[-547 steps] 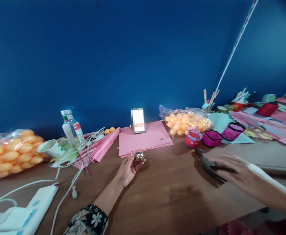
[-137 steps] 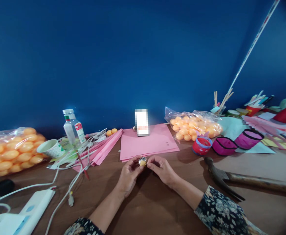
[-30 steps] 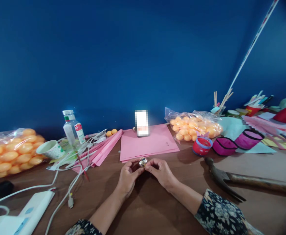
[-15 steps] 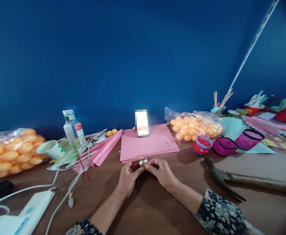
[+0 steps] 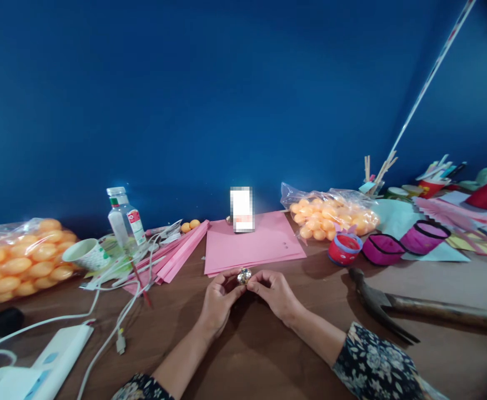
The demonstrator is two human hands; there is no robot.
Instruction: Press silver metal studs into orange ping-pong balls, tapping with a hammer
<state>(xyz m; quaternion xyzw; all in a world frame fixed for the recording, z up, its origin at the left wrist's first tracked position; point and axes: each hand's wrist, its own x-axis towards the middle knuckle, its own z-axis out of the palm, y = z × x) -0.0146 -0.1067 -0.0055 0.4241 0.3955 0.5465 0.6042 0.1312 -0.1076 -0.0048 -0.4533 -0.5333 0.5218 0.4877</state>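
Note:
Between my two hands is a small round shiny metallic piece [image 5: 244, 276], silver and gold in colour; its exact kind is too small to make out. My left hand [image 5: 220, 300] pinches it from the left with thumb and fingers. On the other side, my right hand [image 5: 277, 294] grips its right edge between thumb and forefinger. Both hands are just above the brown table, in front of a stack of pink paper sheets [image 5: 247, 250]. A phone-like object with a blurred bright face [image 5: 242, 210] stands upright at the back of the sheets.
A claw hammer [image 5: 426, 305] lies at right, near magenta fabric bands [image 5: 382, 248] and a small red container [image 5: 345, 248]. Bags of orange balls [image 5: 330, 214] rest on both sides. At left are a paper cup [image 5: 85, 254], plastic bottle [image 5: 125, 219], white cables and a power strip [image 5: 62, 355].

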